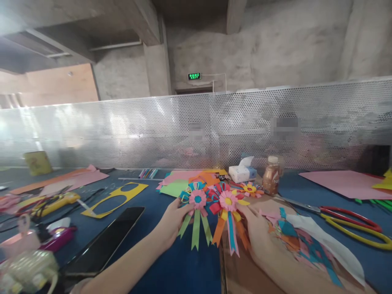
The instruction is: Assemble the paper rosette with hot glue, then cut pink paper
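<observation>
Left hand (171, 220): grip clamped on the green-tailed rosette (199, 199). Right hand (255, 226): grip clamped on the orange-tailed rosette (228, 200). Both rosettes are held side by side over the desk (186, 277), pinched at their outer edges, apparently keeping fronts unobstructed and tails hanging free.

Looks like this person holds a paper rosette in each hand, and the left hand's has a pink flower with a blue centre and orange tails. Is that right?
Not quite: the head view shows green tails on the rosette in the left hand, not orange ones. The rest stands.
</observation>
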`<move>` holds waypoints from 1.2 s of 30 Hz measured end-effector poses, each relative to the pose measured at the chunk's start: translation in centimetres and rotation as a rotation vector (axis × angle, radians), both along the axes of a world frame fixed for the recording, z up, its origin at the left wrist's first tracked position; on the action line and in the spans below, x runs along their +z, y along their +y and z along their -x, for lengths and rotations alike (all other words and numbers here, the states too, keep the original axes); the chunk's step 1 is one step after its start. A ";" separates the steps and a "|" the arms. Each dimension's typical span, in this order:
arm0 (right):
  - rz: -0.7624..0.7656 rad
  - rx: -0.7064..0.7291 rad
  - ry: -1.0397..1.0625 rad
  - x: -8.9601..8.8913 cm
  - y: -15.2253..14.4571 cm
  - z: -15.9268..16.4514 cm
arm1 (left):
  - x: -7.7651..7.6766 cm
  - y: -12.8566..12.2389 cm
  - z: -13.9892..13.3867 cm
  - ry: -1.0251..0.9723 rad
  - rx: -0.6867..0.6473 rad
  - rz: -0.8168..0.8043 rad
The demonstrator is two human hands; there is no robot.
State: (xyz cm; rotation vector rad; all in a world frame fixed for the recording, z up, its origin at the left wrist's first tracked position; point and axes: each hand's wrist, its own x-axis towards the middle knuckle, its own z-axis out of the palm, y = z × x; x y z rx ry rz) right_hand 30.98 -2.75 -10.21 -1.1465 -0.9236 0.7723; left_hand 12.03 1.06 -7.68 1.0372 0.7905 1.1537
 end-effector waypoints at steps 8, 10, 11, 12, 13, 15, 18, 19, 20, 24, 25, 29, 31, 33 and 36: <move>-0.018 0.027 -0.062 0.8 0.1 -0.4 | 0.4 1.0 0.9 -0.029 0.157 -0.111; -0.002 0.027 -0.086 0.7 0.1 -0.4 | 0.5 1.3 1.1 -0.063 0.164 -0.105; -0.004 0.029 -0.090 0.7 0.1 -0.4 | 0.6 1.4 1.1 -0.080 0.158 -0.096; -0.001 0.028 -0.093 0.8 0.0 -0.4 | 0.7 1.4 1.2 -0.097 0.149 -0.086; 0.004 0.028 -0.098 0.8 -0.1 -0.3 | 0.8 1.4 1.2 -0.114 0.139 -0.078; 0.010 0.016 -0.099 0.9 -0.1 -0.2 | 1.0 1.3 1.2 -0.141 0.118 -0.068; 0.013 -0.030 -0.078 0.8 0.0 -0.1 | 1.0 1.2 1.2 -0.152 0.100 -0.045; 0.012 -0.038 -0.054 0.7 0.1 -0.1 | 0.9 1.2 1.2 -0.154 0.098 -0.034; 0.013 -0.032 -0.021 0.6 0.2 -0.2 | 0.9 1.2 1.2 -0.161 0.102 -0.023; 0.012 0.045 0.093 0.0 0.7 -0.5 | 1.0 1.2 1.0 -0.226 0.128 0.050; 0.015 0.059 0.102 -0.1 0.7 -0.5 | 1.1 1.2 1.0 -0.244 0.126 0.075; 0.009 0.097 0.117 -0.4 0.8 -0.6 | 1.6 0.9 0.9 -0.275 0.114 0.148; 0.006 0.116 0.140 -0.4 0.8 -0.7 | 1.6 1.0 1.0 -0.274 0.102 0.147; 0.003 0.130 0.162 -0.4 0.8 -0.8 | 1.6 1.2 1.2 -0.270 0.074 0.148; -0.013 0.166 0.198 -0.2 0.7 -0.8 | 1.3 1.8 1.7 -0.249 0.002 0.158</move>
